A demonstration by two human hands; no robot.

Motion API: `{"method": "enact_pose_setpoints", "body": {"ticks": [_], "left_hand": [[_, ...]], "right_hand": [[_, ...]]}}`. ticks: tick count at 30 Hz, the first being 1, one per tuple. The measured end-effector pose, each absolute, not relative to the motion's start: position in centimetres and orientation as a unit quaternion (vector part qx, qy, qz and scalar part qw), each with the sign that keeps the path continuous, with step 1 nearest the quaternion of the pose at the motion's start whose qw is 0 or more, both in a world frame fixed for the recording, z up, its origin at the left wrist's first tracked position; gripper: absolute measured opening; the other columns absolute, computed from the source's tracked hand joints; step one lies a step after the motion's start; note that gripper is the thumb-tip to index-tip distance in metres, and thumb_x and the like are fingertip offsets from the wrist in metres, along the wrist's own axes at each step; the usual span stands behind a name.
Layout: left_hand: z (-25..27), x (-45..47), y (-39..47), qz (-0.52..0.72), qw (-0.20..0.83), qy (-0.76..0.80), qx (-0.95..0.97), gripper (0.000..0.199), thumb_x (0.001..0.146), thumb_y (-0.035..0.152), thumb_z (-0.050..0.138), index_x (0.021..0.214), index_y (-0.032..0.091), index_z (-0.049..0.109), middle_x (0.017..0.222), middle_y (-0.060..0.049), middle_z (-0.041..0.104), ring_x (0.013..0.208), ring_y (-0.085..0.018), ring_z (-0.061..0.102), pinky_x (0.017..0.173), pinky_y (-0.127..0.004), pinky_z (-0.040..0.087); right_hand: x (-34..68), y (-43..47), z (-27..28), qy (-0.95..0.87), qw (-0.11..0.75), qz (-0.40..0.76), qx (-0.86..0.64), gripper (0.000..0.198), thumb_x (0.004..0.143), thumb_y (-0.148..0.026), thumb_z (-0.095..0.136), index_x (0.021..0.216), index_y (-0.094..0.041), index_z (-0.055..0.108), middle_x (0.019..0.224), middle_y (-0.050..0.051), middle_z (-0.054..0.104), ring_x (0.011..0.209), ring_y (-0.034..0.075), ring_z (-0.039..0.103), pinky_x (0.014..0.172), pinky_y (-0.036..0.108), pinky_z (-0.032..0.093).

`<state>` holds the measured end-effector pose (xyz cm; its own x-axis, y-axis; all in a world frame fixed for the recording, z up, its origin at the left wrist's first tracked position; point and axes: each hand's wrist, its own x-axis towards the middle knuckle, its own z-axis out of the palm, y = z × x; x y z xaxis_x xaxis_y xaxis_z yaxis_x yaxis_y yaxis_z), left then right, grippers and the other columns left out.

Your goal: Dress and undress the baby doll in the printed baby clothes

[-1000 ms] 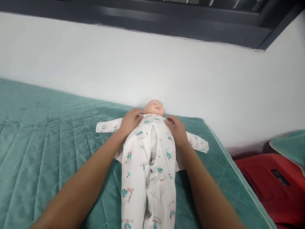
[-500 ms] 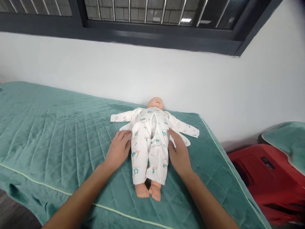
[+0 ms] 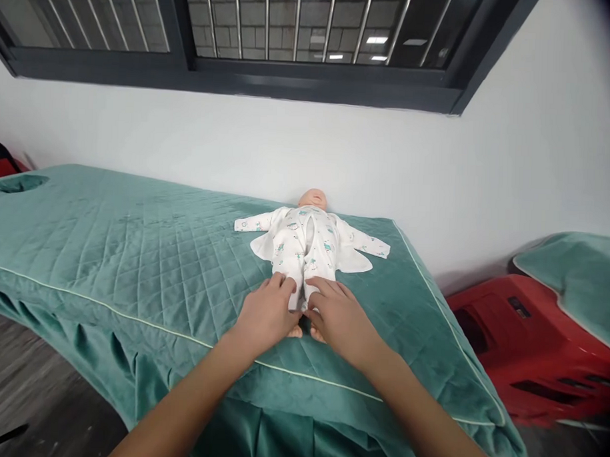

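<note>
A baby doll (image 3: 313, 199) lies on its back, its head against the wall. It wears a white printed baby top (image 3: 367, 243) with both sleeves spread sideways, and the top's lower flaps stick out at either hip. Matching baby trousers (image 3: 288, 251) cover the legs. Around the lower end of the left-side trouser leg, my left hand (image 3: 266, 314) is closed, thumb below and fingers on top. My right hand (image 3: 344, 323) grips the other leg's lower end the same way. Bare doll toes show below both hands; the cuffs are mostly hidden.
The doll rests on a bed with a green quilted cover (image 3: 149, 250), which has a round face hole (image 3: 20, 183) at the far left. A red plastic chair (image 3: 511, 336) stands to the right, partly under green cloth (image 3: 583, 278). Behind is a white wall with a barred window (image 3: 310, 79).
Both hands have moved from beside the doll's hips down to the trouser ends and closed on them. The camera view has shifted, showing more of the bed's front edge.
</note>
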<state>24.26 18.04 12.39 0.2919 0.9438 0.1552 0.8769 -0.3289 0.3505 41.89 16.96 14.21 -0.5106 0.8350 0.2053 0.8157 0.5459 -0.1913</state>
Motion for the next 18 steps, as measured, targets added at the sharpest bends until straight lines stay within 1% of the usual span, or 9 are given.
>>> {"method": "enact_pose_setpoints", "body": {"ticks": [3, 6, 9, 12, 13, 15, 18], "left_hand": [[12.9, 24.8, 18.6, 0.123, 0.081, 0.565, 0.812, 0.027, 0.079, 0.031, 0.061, 0.105, 0.026, 0.058, 0.112, -0.008, 0.058, 0.098, -0.029, 0.061, 0.061, -0.031, 0.042], [13.2, 24.2, 18.7, 0.111, 0.095, 0.547, 0.824, 0.024, 0.081, 0.028, 0.058, 0.105, 0.028, 0.060, 0.108, -0.007, 0.059, 0.093, -0.027, 0.062, 0.062, -0.031, 0.042], [12.5, 23.0, 18.5, 0.167, 0.143, 0.528, 0.820, 0.014, 0.088, 0.032, 0.055, 0.099, 0.029, 0.062, 0.105, -0.004, 0.059, 0.089, -0.022, 0.062, 0.067, -0.030, 0.042], [10.9, 22.0, 18.0, 0.251, 0.200, 0.520, 0.792, 0.009, 0.091, 0.031, 0.053, 0.093, 0.027, 0.060, 0.099, -0.001, 0.060, 0.083, -0.016, 0.060, 0.068, -0.027, 0.041], [10.3, 21.8, 17.8, 0.274, 0.213, 0.519, 0.781, 0.008, 0.091, 0.029, 0.052, 0.092, 0.026, 0.060, 0.096, 0.000, 0.059, 0.080, -0.015, 0.059, 0.068, -0.026, 0.041], [9.5, 21.7, 17.4, 0.306, 0.227, 0.514, 0.769, 0.009, 0.092, 0.027, 0.051, 0.089, 0.023, 0.059, 0.089, 0.000, 0.058, 0.077, -0.014, 0.056, 0.069, -0.026, 0.040], [9.2, 21.9, 16.9, 0.328, 0.231, 0.509, 0.762, 0.011, 0.094, 0.028, 0.049, 0.091, 0.023, 0.059, 0.088, 0.001, 0.057, 0.080, -0.014, 0.056, 0.071, -0.026, 0.039]], "right_hand": [[41.7, 17.1, 14.6, -0.866, 0.121, 0.020, -0.485, 0.003, 0.085, -0.016, 0.065, 0.084, -0.019, 0.065, 0.127, 0.008, 0.057, 0.120, 0.028, 0.050, 0.104, 0.046, 0.039], [41.2, 17.5, 14.6, -0.868, 0.107, 0.019, -0.484, 0.004, 0.082, -0.018, 0.070, 0.084, -0.020, 0.066, 0.125, 0.007, 0.058, 0.124, 0.028, 0.047, 0.105, 0.047, 0.038], [40.2, 18.0, 14.2, -0.869, 0.087, 0.010, -0.487, 0.014, 0.079, -0.021, 0.074, 0.091, -0.019, 0.067, 0.126, 0.009, 0.058, 0.129, 0.031, 0.043, 0.107, 0.052, 0.034], [38.9, 18.2, 13.7, -0.855, 0.075, -0.010, -0.513, 0.027, 0.081, -0.021, 0.071, 0.107, -0.017, 0.065, 0.127, 0.013, 0.058, 0.129, 0.032, 0.042, 0.109, 0.057, 0.030], [38.5, 18.3, 13.6, -0.850, 0.072, -0.015, -0.522, 0.028, 0.083, -0.021, 0.068, 0.110, -0.016, 0.064, 0.127, 0.014, 0.058, 0.129, 0.032, 0.042, 0.109, 0.058, 0.028], [38.0, 18.3, 13.5, -0.843, 0.063, -0.023, -0.534, 0.023, 0.088, -0.019, 0.059, 0.110, -0.014, 0.064, 0.127, 0.014, 0.058, 0.129, 0.032, 0.042, 0.111, 0.057, 0.026], [38.1, 18.1, 14.0, -0.849, 0.055, -0.021, -0.525, 0.020, 0.092, -0.017, 0.051, 0.106, -0.014, 0.066, 0.123, 0.013, 0.059, 0.129, 0.029, 0.042, 0.114, 0.053, 0.021]]}}
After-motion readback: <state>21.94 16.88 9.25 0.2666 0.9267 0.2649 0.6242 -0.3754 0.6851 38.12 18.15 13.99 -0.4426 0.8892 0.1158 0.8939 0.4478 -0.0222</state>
